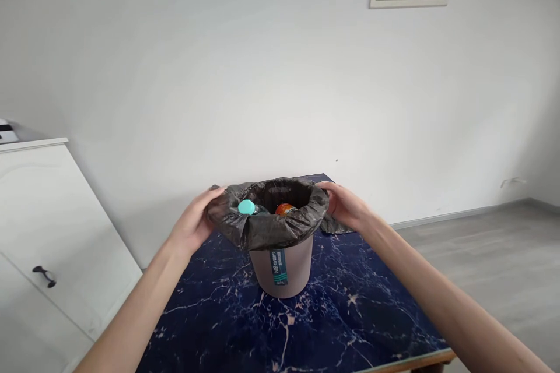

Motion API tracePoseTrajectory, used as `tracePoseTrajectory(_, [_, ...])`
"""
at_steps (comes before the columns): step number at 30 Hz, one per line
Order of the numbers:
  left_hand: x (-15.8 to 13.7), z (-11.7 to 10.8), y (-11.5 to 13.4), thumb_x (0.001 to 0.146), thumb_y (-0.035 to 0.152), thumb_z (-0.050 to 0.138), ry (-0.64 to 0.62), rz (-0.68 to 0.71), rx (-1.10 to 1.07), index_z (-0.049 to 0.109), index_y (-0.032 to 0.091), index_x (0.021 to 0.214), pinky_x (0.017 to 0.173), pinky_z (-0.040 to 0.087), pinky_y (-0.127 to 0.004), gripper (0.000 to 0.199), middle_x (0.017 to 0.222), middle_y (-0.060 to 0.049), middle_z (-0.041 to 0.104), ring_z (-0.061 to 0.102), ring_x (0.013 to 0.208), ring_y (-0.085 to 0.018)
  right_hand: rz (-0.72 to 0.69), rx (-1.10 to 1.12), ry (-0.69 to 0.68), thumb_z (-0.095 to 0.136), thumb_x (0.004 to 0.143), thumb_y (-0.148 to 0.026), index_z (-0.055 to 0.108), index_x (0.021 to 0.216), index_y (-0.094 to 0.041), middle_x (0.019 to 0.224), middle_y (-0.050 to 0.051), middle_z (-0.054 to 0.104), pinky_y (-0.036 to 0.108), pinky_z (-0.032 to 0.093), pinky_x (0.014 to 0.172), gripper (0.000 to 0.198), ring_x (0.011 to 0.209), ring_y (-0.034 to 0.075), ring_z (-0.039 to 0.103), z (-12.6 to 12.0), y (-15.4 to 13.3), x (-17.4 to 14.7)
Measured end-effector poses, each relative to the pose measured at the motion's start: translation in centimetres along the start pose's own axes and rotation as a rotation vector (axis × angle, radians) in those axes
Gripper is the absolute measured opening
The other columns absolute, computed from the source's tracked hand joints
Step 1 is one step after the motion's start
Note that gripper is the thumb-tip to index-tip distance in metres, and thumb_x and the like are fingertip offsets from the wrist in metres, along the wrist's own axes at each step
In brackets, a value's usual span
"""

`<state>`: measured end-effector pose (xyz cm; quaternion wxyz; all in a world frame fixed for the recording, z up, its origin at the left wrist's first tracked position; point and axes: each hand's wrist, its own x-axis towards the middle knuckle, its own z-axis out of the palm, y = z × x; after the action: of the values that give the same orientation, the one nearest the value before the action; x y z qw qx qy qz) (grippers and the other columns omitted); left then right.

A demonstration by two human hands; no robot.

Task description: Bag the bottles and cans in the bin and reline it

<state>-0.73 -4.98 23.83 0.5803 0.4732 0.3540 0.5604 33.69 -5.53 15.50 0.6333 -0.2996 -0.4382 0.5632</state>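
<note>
Bag: covering the rim of the bin on the table; could be tearing, or tipping the bin, if uneven pulling is straining it; mouth facing up, wider axis running nine to three o'clock.
Left hand: pinching the bag's edge at nine o'clock.
Right hand: holding its edge at three.
Wall: standing behind, at twelve.

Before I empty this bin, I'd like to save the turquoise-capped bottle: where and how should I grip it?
Probably by its turquoise cap, pinched from above: it shows at the left of the open mouth of the black bin liner, while most of the bottle is hidden behind the liner's near rim.
</note>
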Motion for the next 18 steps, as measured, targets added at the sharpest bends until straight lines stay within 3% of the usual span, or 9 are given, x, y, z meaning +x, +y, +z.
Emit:
tracePoseTrajectory(5, [-0.7, 2.2, 2.1, 0.062, 0.024, 0.100, -0.018, 0.151, -0.039, 0.063, 0.019, 0.072, 0.052, 0.046, -0.019, 0.038, 0.066, 0.007, 0.062, 0.055, 0.054, -0.007, -0.072, 0.107, 0.077, 0.096, 0.067, -0.020, 0.063, 0.081, -0.024, 0.071, -0.007, 0.061, 0.022, 0.048, 0.055, 0.036, 0.060, 0.010, 0.052, 0.6, -3.0, -0.2])
tracePoseTrajectory(10, [-1.3, 3.7, 3.9, 0.058, 0.022, 0.099, 0.039, 0.275, -0.071, 0.068, 0.019, 0.076, 0.065, 0.054, -0.023, 0.036, 0.081, 0.002, 0.070, 0.066, 0.076, -0.014, -0.164, 0.165, 0.114, 0.091, 0.064, -0.013, 0.059, 0.082, -0.025, 0.071, -0.008, 0.057, 0.018, 0.048, 0.050, 0.039, 0.060, 0.008, 0.052, 0.6, -6.2, -0.9])
tracePoseTrajectory(15, [-1.2, 2.9, 4.8, 0.061, 0.008, 0.088, 0.125, 0.330, -0.175, 0.058, 0.020, 0.070, 0.058, 0.047, -0.019, 0.033, 0.072, 0.006, 0.064, 0.062, 0.069, -0.010, -0.222, 0.216, 0.154, 0.087, 0.065, -0.006, 0.058, 0.085, -0.026, 0.073, -0.008, 0.057, 0.013, 0.040, 0.039, 0.040, 0.056, 0.006, 0.051, -0.4, -8.6, -1.9])
tracePoseTrajectory(18, [-1.2, 1.7, 4.6, 0.062, 0.002, 0.082, 0.159, 0.347, -0.221, 0.048, 0.021, 0.068, 0.054, 0.043, -0.016, 0.040, 0.066, 0.008, 0.056, 0.057, 0.063, -0.008, -0.241, 0.245, 0.175, 0.087, 0.064, -0.003, 0.058, 0.083, -0.025, 0.071, -0.009, 0.055, 0.011, 0.042, 0.041, 0.041, 0.052, 0.004, 0.046, -0.9, -8.7, -2.9])
